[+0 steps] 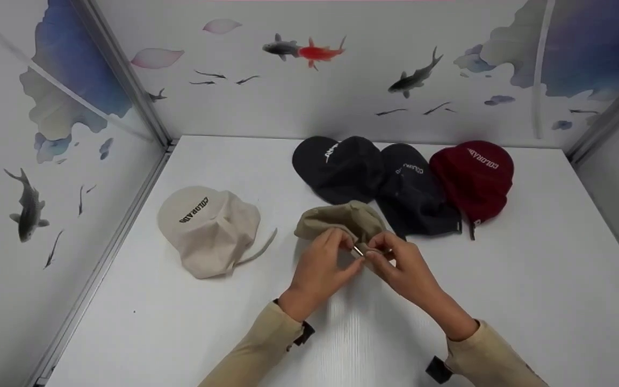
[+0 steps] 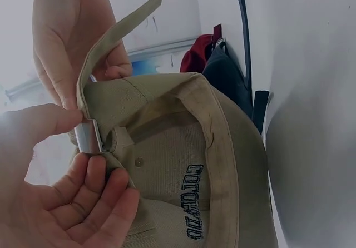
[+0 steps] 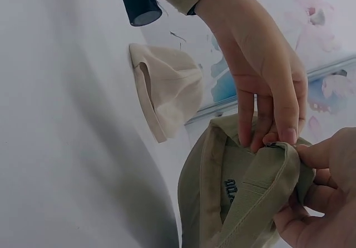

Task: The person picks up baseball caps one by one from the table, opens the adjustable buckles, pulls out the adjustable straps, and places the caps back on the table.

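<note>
An olive-khaki cap (image 1: 342, 215) is held between both hands, its inside and sweatband facing the left wrist view. My left hand (image 1: 323, 263) pinches the metal buckle (image 2: 89, 137) at the back strap, thumb above and fingertips below. Opposite it, my right hand (image 1: 403, 263) pinches the strap (image 2: 114, 34) beside the buckle, and the strap's loose end sticks up past the fingers. In the right wrist view, the folded band (image 3: 261, 187) runs up to where both hands' fingertips meet. Dark lettering shows through the cap's opening.
A cream cap (image 1: 207, 231) with its strap trailing lies on the left of the white table (image 1: 180, 333). Behind the hands lie a black cap (image 1: 352, 166), a dark navy cap (image 1: 414, 199) and a dark red cap (image 1: 476, 177). Painted panels (image 1: 342, 102) enclose the table.
</note>
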Motion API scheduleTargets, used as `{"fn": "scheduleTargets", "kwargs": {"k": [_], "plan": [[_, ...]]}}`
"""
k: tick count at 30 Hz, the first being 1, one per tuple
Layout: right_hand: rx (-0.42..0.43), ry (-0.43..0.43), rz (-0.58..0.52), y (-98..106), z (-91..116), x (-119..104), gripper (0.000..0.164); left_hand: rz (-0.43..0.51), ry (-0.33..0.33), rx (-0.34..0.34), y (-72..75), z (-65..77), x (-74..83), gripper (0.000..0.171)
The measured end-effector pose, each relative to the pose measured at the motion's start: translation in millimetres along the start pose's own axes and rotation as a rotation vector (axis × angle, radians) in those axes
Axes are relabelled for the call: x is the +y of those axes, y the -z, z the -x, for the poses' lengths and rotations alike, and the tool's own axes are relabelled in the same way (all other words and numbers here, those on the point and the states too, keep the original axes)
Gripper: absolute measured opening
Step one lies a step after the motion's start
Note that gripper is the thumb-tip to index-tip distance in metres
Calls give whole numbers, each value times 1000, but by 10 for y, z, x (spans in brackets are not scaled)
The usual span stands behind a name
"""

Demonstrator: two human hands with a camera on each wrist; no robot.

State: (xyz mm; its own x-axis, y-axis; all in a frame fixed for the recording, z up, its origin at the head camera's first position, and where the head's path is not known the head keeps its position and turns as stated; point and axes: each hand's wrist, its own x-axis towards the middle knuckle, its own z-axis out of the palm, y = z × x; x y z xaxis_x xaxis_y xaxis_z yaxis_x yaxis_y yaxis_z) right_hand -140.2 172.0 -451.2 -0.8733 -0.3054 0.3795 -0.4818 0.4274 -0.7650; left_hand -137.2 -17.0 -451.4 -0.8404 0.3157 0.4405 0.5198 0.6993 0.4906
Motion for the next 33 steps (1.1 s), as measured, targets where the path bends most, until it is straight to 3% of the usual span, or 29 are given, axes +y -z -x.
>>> {"fn": "scheduleTargets", "kwargs": {"k": [7, 33], "plan": [[-40, -15, -80, 4, 12, 21, 16, 12, -2, -3, 2, -13, -23, 27], [-33, -27, -167, -20, 32, 27, 10, 78, -43, -35, 47, -21, -85, 11]]}}
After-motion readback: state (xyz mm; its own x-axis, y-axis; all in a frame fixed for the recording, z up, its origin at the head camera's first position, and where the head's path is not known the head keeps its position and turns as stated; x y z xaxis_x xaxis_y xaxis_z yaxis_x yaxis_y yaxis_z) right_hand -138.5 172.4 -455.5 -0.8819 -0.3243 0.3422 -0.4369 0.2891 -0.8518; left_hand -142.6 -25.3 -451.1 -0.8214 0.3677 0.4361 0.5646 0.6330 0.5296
